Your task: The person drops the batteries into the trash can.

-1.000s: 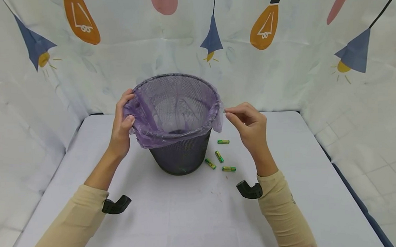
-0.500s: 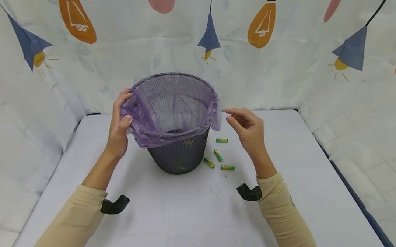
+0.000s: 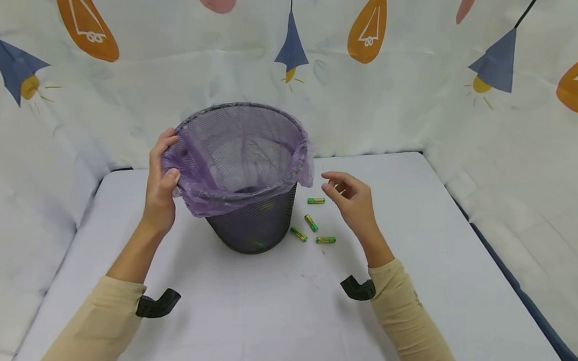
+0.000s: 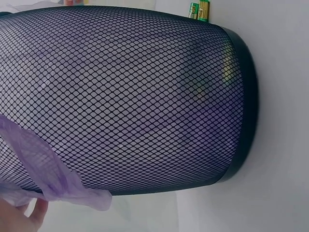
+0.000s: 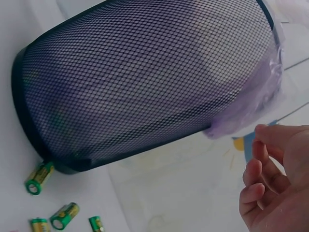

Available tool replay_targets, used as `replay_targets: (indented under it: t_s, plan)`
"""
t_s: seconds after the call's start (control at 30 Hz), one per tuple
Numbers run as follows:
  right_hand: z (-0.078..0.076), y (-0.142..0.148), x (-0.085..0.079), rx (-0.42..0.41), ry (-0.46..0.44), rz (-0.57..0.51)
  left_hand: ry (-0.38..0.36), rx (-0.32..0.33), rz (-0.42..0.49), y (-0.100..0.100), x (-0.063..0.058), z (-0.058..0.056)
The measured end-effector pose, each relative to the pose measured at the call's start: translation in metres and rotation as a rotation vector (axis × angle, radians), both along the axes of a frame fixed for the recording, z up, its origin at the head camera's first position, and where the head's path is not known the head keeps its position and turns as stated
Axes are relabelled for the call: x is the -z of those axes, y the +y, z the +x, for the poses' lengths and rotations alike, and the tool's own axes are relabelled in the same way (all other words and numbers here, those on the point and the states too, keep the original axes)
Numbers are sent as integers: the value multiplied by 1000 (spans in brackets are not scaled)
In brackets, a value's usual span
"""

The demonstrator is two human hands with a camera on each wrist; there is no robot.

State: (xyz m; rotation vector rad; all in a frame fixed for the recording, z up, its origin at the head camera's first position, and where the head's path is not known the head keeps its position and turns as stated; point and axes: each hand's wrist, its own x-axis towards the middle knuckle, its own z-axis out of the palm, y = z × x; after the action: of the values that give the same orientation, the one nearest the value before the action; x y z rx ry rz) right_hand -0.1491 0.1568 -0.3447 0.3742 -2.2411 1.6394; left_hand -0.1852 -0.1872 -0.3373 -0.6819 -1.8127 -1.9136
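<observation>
A black mesh wastebasket [image 3: 252, 230] stands on the table, tipped slightly in the head view. A thin purple bin liner [image 3: 207, 201] lines it and folds over its rim. My left hand [image 3: 159, 189] grips the rim and liner on the left side, thumb in front and fingers behind. Beside the right side of the rim hovers my right hand [image 3: 350, 202], holding nothing, its thumb and forefinger parted and the other fingers loosely bent. Through the mesh, yellow-green patches [image 4: 227, 67] show near the bottom of the basket.
Several green-and-gold batteries lie right of the basket, among them one battery [image 3: 316, 201] at the back and another battery [image 3: 326, 239] in front. The white table [image 3: 285, 320] meets a printed curtain [image 3: 245, 69] behind. Each wrist carries a black camera mount [image 3: 157, 303].
My right thumb and forefinger have come apart, and that hand has dropped slightly, away from the liner's edge. The left hand keeps its grip. The head view has shifted to the right.
</observation>
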Motion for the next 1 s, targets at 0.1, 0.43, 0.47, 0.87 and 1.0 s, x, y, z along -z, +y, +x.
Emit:
replay_targets:
  t_s: [0.1,0.43,0.47,0.87,1.0]
  plan:
    - [1,0,6,14,-18,24,5,-7,-10,0,0,-1]
    - [5,-4,34,3,-70,87,6,7,30,1,2,-1]
    - [6,-5,36,2,-74,94,8,11,31,1,2,-1]
    - [-13,-6,97,-31,-117,100,14,26,37,-1,2,1]
    - [-16,-12,107,-29,-118,183,1,43,37,-1,3,0]
